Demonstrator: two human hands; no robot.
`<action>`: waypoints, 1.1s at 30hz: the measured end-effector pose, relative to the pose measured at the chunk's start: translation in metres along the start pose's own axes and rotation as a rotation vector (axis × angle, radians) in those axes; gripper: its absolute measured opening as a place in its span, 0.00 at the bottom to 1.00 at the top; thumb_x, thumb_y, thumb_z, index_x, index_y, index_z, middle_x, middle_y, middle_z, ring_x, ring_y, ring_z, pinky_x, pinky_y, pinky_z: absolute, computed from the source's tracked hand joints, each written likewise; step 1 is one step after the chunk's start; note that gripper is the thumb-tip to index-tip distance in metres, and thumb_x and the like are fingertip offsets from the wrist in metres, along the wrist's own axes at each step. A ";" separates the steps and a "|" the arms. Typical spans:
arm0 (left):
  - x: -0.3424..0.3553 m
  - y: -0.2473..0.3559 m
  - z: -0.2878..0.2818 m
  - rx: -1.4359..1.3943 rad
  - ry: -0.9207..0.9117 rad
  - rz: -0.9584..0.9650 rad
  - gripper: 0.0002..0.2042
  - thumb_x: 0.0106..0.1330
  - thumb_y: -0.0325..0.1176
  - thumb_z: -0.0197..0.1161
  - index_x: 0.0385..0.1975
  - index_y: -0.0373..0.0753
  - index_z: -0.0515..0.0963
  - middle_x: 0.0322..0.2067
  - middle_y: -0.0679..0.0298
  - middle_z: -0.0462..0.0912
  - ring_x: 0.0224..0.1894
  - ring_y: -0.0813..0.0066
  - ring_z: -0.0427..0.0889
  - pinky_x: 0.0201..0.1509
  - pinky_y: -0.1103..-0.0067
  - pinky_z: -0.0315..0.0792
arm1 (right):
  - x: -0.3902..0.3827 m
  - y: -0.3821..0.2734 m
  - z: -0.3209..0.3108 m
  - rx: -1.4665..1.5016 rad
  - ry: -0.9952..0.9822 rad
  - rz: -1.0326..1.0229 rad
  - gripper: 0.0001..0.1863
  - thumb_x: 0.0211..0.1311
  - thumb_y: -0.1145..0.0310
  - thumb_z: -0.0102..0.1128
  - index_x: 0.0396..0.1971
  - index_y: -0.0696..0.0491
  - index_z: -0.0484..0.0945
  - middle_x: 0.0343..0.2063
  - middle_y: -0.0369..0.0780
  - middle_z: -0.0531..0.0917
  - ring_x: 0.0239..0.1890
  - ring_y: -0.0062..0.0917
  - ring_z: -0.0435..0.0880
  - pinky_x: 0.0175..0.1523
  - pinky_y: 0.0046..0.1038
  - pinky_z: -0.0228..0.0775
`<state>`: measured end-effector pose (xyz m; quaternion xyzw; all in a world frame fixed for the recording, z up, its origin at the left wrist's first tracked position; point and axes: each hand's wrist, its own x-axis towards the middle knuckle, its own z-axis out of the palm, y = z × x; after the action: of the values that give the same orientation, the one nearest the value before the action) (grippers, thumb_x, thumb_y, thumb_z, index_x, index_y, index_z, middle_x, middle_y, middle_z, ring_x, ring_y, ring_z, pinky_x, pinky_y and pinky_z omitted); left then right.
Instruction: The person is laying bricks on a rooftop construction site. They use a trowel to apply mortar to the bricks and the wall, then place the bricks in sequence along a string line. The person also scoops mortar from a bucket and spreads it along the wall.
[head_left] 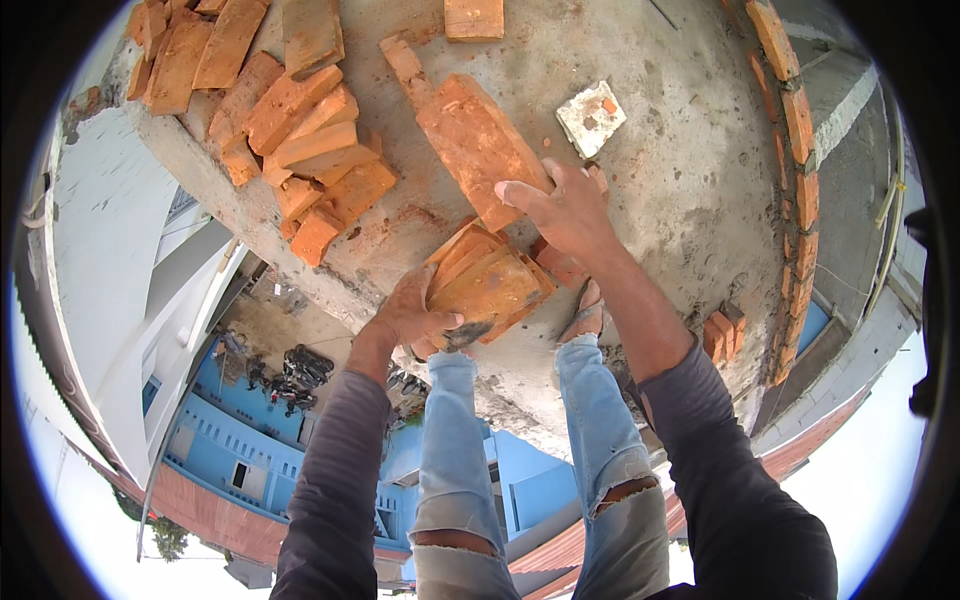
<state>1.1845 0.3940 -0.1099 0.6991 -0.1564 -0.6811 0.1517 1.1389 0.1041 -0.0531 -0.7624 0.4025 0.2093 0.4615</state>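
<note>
My right hand (565, 215) grips the near end of a large orange brick (470, 135), its thumb on the top face; a narrower piece (405, 65) shows beyond its far end. My left hand (410, 310) is closed on the side of several stacked orange bricks (485, 280) just above my legs, the nearest one darkly smudged. More broken brick (560, 260) lies beside that stack, partly hidden by my right hand. A dirty white square chunk (590, 115) lies on the concrete to the upper right of my right hand.
Loose bricks (325, 180) are heaped at upper left, another (473, 18) at the top. A low brick course (800, 230) runs along the right, with a few bricks (725, 330) nearby. Beyond the concrete slab's edge (240, 215), parked motorbikes (300, 375) and a blue building (230, 450) show far below.
</note>
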 end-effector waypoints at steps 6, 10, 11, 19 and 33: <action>0.024 0.012 -0.013 -0.410 -0.162 -0.020 0.64 0.46 0.52 0.78 0.78 0.30 0.43 0.75 0.40 0.56 0.79 0.49 0.51 0.81 0.63 0.45 | -0.187 0.128 0.034 0.891 0.076 0.426 0.31 0.64 0.58 0.72 0.59 0.64 0.74 0.50 0.46 0.84 0.50 0.25 0.84 0.58 0.32 0.75; 0.037 0.019 -0.021 -0.488 -0.052 -0.076 0.56 0.59 0.68 0.64 0.76 0.29 0.51 0.74 0.43 0.59 0.78 0.52 0.56 0.80 0.64 0.47 | -0.218 0.163 0.111 0.975 -0.207 0.535 0.41 0.67 0.44 0.65 0.68 0.61 0.67 0.59 0.47 0.79 0.65 0.32 0.74 0.70 0.37 0.62; 0.042 0.022 -0.019 -0.457 0.018 -0.083 0.52 0.63 0.68 0.59 0.75 0.30 0.54 0.74 0.45 0.60 0.78 0.55 0.56 0.79 0.66 0.48 | -0.213 0.169 0.129 1.033 -0.184 0.581 0.44 0.67 0.40 0.61 0.69 0.60 0.66 0.61 0.47 0.77 0.67 0.34 0.72 0.72 0.39 0.59; 0.086 0.008 0.019 -0.643 0.118 -0.172 0.39 0.74 0.66 0.47 0.67 0.35 0.73 0.62 0.54 0.78 0.61 0.66 0.77 0.67 0.73 0.68 | -0.101 0.212 0.179 1.907 0.329 0.738 0.48 0.68 0.23 0.33 0.72 0.47 0.64 0.69 0.40 0.71 0.70 0.34 0.69 0.73 0.44 0.58; 0.073 0.004 0.044 -0.872 -0.015 -0.045 0.39 0.73 0.70 0.44 0.66 0.40 0.72 0.57 0.57 0.81 0.57 0.67 0.82 0.58 0.71 0.79 | -0.104 0.211 0.180 1.730 0.118 0.673 0.47 0.69 0.23 0.32 0.71 0.47 0.66 0.68 0.39 0.73 0.69 0.31 0.71 0.72 0.39 0.63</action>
<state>1.1419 0.3594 -0.1758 0.5677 0.1599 -0.6917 0.4167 0.9167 0.2518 -0.1821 -0.0055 0.6414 -0.0798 0.7631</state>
